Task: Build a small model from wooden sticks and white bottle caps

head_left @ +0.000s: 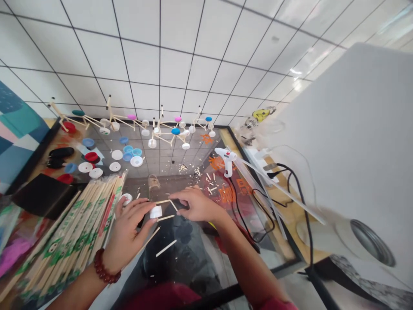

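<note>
My left hand (127, 230), with a bead bracelet at the wrist, pinches a white bottle cap (156, 211) between thumb and fingers. Short wooden sticks lie at the cap: an upper stick (163, 202) and a lower stick (166, 218) reach to the right. My right hand (198, 205) has its thumb and index finger at the two ends of a slanting wooden stick (174, 206), which meets the upper stick's end. Whether these pieces are joined is too small to tell. Below, a loose pale stick (166, 248) lies on the glass tabletop (193, 232).
Wrapped chopsticks (74, 228) lie in a bundle at left. Several stick-and-cap models (167, 133) stand along the far edge. Loose blue bottle caps (128, 149) lie left of centre. A white glue gun (226, 160) with a black cord (237, 206) sits at right, near stick scraps (211, 185).
</note>
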{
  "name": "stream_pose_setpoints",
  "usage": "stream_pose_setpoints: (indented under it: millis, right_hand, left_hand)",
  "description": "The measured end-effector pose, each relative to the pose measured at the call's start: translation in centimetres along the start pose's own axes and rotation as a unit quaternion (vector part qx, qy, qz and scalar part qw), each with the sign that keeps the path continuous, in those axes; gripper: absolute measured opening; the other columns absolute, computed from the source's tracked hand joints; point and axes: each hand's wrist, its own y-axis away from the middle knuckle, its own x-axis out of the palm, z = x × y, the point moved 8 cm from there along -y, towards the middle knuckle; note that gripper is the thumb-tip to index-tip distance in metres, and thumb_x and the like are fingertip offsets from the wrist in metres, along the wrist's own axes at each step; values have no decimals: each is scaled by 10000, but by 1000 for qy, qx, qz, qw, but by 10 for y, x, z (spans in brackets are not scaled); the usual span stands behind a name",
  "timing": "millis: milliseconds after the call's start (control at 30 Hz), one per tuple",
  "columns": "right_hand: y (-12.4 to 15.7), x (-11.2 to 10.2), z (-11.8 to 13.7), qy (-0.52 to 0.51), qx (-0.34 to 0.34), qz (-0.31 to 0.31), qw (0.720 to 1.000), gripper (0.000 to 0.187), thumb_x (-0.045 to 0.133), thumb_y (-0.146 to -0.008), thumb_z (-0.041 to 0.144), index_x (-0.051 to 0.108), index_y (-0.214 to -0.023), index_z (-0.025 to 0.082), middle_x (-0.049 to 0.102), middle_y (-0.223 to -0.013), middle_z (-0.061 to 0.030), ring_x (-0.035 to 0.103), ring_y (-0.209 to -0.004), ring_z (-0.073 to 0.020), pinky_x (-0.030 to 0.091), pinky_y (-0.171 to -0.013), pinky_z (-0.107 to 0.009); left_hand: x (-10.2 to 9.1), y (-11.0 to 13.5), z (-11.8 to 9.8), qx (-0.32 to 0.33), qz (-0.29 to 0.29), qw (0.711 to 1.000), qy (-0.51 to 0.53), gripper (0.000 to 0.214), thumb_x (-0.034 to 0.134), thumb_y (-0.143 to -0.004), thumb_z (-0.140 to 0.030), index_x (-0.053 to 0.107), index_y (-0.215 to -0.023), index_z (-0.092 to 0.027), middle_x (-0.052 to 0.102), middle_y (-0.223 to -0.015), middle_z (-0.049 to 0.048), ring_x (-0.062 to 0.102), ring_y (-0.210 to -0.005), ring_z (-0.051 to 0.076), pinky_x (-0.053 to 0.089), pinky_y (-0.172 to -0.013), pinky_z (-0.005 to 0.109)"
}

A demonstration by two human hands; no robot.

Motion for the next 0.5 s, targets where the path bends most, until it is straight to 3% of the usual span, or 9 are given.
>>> stream_pose_setpoints:
  millis: [500]
  right_hand:
    - [6,1,-4,-45,-3,-29,999,353,867,-828,316,770,-1161,251,621,-748,36,569,-794,-175,317,-840,-328]
  left_hand:
    - [4,-2,1,-29,22,999,-15,219,609,-970,-366,723,-1154,-339,819,-1134,21,708,-1172,343,136,-1300,617]
